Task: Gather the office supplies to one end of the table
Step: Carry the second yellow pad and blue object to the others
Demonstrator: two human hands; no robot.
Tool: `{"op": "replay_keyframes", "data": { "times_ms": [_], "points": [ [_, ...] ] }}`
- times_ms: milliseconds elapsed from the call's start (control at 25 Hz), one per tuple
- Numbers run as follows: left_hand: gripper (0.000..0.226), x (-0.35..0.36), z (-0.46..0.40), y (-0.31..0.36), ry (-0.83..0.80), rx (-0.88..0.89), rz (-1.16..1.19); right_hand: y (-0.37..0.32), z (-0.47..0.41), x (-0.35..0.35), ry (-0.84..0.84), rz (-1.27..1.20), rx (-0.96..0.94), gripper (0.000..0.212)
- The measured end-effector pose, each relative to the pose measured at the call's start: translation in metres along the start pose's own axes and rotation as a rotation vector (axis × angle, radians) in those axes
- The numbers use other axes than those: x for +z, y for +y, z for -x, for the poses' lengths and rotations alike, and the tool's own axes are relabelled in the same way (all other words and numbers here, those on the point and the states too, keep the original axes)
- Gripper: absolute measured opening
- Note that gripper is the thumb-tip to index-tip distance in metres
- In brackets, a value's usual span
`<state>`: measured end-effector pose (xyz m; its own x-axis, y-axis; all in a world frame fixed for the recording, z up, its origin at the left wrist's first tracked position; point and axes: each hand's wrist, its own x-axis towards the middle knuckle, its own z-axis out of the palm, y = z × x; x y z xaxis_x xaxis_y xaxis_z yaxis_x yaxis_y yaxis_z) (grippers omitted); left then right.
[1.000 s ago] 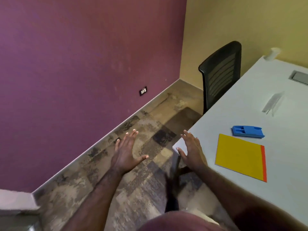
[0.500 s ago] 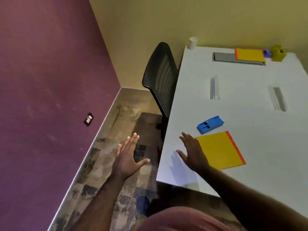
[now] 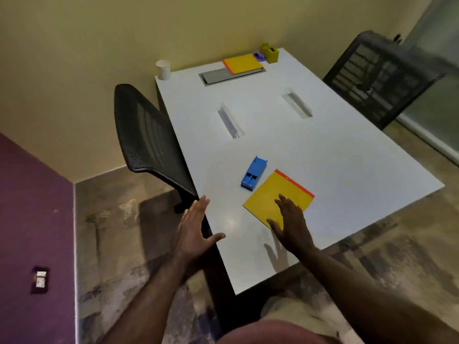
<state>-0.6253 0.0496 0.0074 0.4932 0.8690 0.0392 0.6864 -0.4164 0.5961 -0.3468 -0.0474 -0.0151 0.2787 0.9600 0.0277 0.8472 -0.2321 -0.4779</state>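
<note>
Near notepad: flat yellow pad with a red bound edge point(image 3: 278, 197), lying at the near end of the white table point(image 3: 347, 155); likely light, thin and a little flexible, hard to pinch off the smooth top, so best slid to the edge or lifted by a corner.
Stapler: small blue plastic stapler point(image 3: 254, 176), just beside the pad's far-left side; rigid, probably light, easy to grip across its sides.
Far group: second yellow pad point(image 3: 242, 63), olive-green holder point(image 3: 270, 52) and small purple item point(image 3: 258, 55), together at the far end.
Right hand point(image 3: 293, 224): fingers spread flat, over the near pad's corner, holding nothing; contact unclear.
Left hand point(image 3: 193, 232): open, empty, over the table's left edge.
Obstacles: two recessed slots point(image 3: 229, 121) mid-table could snag a sliding pad; white cup point(image 3: 164, 69) at the far corner; black mesh chair point(image 3: 146, 135) close against the left side.
</note>
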Motion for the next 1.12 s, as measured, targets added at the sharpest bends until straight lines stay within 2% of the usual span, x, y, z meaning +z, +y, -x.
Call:
{"op": "replay_keyframes", "data": {
  "times_ms": [160, 360, 600, 800, 1120],
  "points": [
    [0.102, 0.015, -0.048, 0.009, -0.082, 0.082, 0.005, 0.022, -0.001, -0.006, 0.071, -0.036, 0.192, 0.063],
    [0.101, 0.04, -0.101, 0.028, -0.18, 0.107, -0.01, 0.056, -0.014, 0.0, 0.068, -0.073, 0.345, 0.065],
    [0.098, 0.067, -0.157, 0.039, -0.195, 0.103, -0.04, 0.09, -0.035, 0.01, 0.05, -0.065, 0.5, 0.069],
    [0.088, 0.09, -0.192, 0.046, -0.153, 0.013, -0.057, 0.109, -0.053, 0.014, 0.021, 0.037, 0.683, 0.083],
    [0.078, 0.129, -0.238, 0.041, -0.205, -0.041, -0.024, 0.13, -0.074, 0.026, -0.077, 0.009, 0.793, 0.114]
  ]
}}
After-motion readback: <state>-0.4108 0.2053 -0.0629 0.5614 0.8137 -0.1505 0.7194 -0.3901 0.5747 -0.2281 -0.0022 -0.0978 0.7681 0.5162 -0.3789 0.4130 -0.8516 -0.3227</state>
